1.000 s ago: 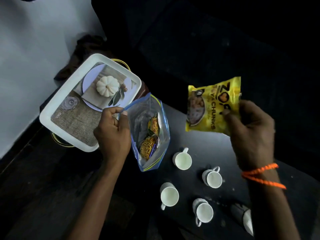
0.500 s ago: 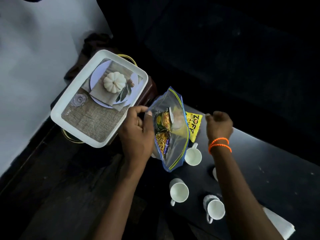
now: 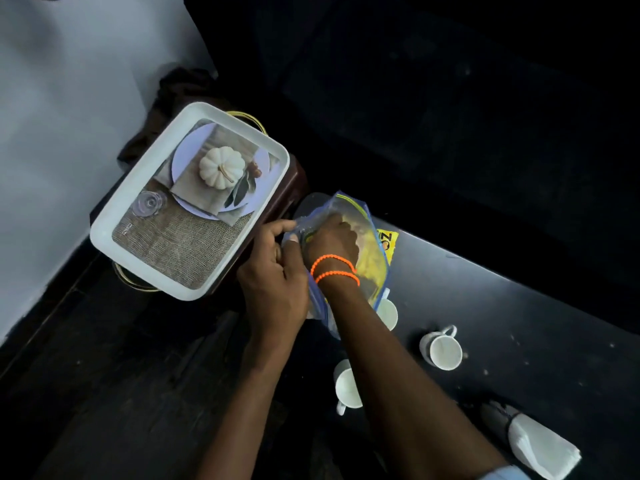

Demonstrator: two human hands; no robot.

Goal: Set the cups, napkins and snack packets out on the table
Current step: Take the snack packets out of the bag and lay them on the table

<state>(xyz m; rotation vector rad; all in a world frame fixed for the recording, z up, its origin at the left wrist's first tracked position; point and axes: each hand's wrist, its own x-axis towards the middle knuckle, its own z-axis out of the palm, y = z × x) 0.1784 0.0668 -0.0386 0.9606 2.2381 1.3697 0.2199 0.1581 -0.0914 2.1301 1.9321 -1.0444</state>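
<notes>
My left hand pinches the rim of a clear zip bag with a blue edge, holding it upright over the dark table. My right hand, with an orange bead band on the wrist, is reaching inside the bag; its fingers are hidden among the packets, so its grip is unclear. A yellow snack packet lies on the table behind the bag. White cups stand on the table: one at the right, one partly behind my right arm, one under the bag.
A white tray with a printed pumpkin picture sits on a stool at the left. Folded white napkins lie at the table's near right. A pale wall is on the left; the background is dark.
My right hand laid the yellow packet on the table behind the bag, then moved left and went into the bag. The view shifted, and the left hand kept hold of the bag.
</notes>
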